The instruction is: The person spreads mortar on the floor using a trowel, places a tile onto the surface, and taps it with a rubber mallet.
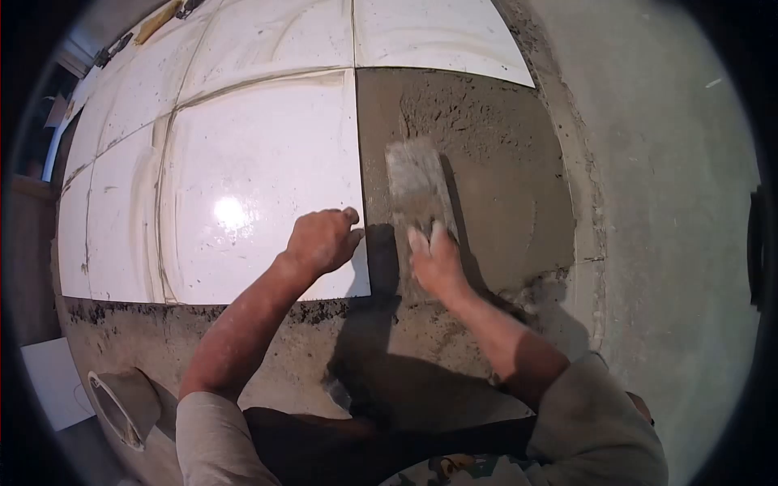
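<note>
half opens the left hand (pixel 322 240), loosely curled, over the white tile (pixel 259 178); grips the trowel (pixel 417 174) in the right hand (pixel 438 263), over brown mortar (pixel 515 182) beside the tile.

Right hand (pixel 436 261) holding flat trowel (pixel 420 182) on wet mortar (pixel 506 194) beside white tiles (pixel 259 170)
</note>
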